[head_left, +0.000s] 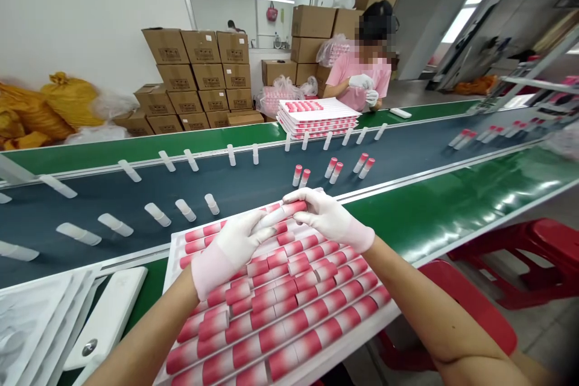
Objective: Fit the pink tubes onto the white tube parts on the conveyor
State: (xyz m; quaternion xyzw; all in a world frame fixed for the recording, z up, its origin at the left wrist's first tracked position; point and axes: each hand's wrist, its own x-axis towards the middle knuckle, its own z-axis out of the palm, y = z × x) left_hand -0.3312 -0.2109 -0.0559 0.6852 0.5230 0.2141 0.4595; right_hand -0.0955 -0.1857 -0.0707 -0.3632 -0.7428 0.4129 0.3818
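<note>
My left hand (237,241), in a white glove, is closed on the white end of a small tube (275,217). Gloved as well, my right hand (328,220) pinches the red-and-white cap (295,208) at the tube's other end. Cap and tube meet in one line, tilted slightly; whether the cap is fully seated I cannot tell. Both hands are above a white tray (389,312) holding rows of loose red-and-white caps (289,325), some lying on top of others.
Beyond the tray runs a dark conveyor belt (253,184) with upright white tubes (157,214) and several red-capped ones (335,170). A co-worker (357,78) stands across it beside stacked trays (312,123). Left lie white trays (40,319) and a white device (108,313); red stools (470,307) stand right.
</note>
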